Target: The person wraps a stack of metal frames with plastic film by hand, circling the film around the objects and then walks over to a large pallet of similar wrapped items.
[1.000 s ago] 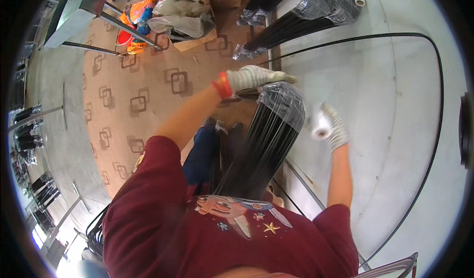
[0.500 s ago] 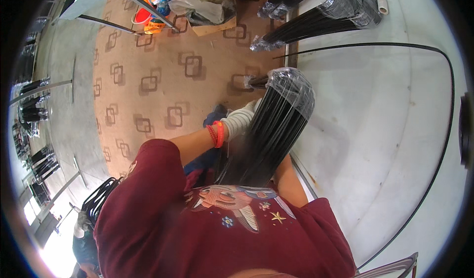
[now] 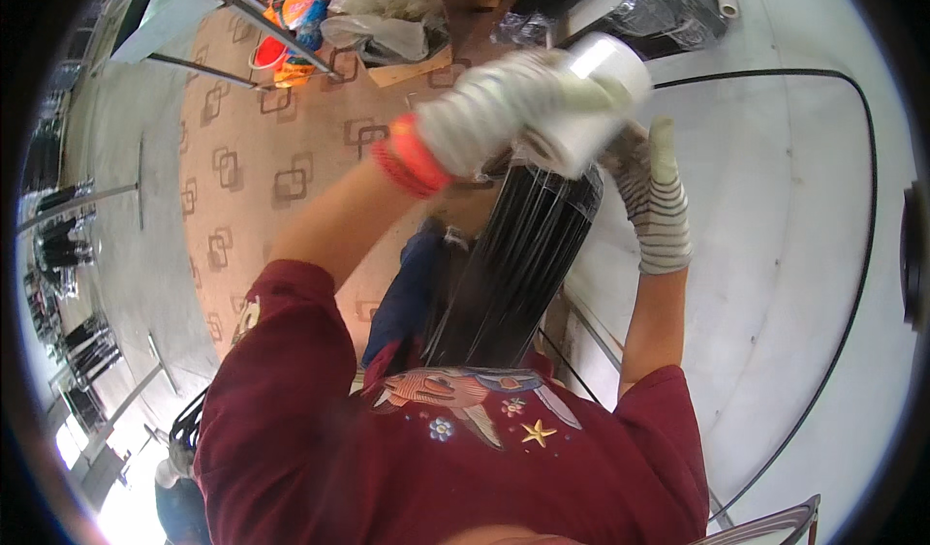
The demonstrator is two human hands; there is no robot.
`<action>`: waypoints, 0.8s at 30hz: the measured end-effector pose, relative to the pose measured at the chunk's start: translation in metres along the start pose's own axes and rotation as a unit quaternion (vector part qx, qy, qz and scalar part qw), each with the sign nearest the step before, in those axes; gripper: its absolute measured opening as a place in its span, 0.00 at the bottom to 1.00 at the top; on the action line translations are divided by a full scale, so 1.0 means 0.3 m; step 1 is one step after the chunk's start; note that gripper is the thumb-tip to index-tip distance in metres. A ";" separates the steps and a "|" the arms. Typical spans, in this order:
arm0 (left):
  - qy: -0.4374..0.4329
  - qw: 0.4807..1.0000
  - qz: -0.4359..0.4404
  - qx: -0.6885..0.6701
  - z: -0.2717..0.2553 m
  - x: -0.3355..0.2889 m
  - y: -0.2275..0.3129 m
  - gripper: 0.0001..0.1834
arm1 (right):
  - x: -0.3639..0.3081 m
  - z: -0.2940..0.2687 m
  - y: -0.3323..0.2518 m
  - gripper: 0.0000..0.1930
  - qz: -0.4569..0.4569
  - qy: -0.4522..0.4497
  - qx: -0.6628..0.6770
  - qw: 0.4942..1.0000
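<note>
Left gloved grip [image 3: 504, 104] closed around white plastic-film roll [image 3: 608, 59]; right gloved grip [image 3: 656, 196] unclear; black rod bundle [image 3: 518, 264] film-wrapped at far end, rest seemingly bare.

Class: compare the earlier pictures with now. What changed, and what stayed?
The left hand has moved forward from the side of the black bundle and now grips the white roll over the bundle's far end; a second ago the roll was at the right hand, which, hidden half a second ago, shows again beside the roll. The bundle and black strip stayed roughly in place.
</note>
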State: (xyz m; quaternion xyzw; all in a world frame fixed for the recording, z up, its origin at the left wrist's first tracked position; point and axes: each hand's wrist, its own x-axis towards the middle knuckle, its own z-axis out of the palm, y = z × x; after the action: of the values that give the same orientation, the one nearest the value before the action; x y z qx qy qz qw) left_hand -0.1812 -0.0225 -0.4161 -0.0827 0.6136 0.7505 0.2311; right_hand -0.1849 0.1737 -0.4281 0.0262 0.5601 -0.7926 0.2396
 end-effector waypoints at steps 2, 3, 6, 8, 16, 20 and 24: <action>0.021 0.999 -0.007 0.032 0.149 0.016 0.045 0.45 | -0.010 0.030 -0.068 0.34 0.080 0.036 0.099 0.991; 0.032 0.999 0.013 0.010 0.190 0.011 0.035 0.49 | -0.017 0.006 -0.080 0.34 0.069 0.042 0.076 0.994; 0.088 0.974 0.173 0.119 0.325 0.048 -0.183 0.43 | -0.105 -0.078 -0.105 0.34 0.041 0.098 0.042 0.993; 0.140 0.898 0.307 0.281 0.407 -0.026 -0.239 0.32 | -0.193 -0.165 -0.099 0.35 0.006 0.171 0.048 0.984; -0.370 0.650 0.393 0.535 0.454 -0.078 -0.383 0.30 | -0.331 -0.387 -0.118 0.40 0.069 0.172 0.047 0.982; -0.353 0.665 0.403 0.519 0.431 -0.094 -0.365 0.31 | -0.349 -0.520 0.046 0.39 0.097 0.226 0.061 0.967; -0.349 0.688 0.426 0.472 0.437 -0.100 -0.389 0.32 | -0.371 -0.518 0.235 0.38 0.175 0.261 0.052 0.948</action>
State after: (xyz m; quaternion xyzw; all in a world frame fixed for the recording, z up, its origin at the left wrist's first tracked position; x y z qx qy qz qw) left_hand -0.0817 0.1123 -0.4763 0.5756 0.7314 0.3539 0.0924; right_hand -0.0928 0.3343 -0.5130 0.3423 0.5479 -0.7316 0.2178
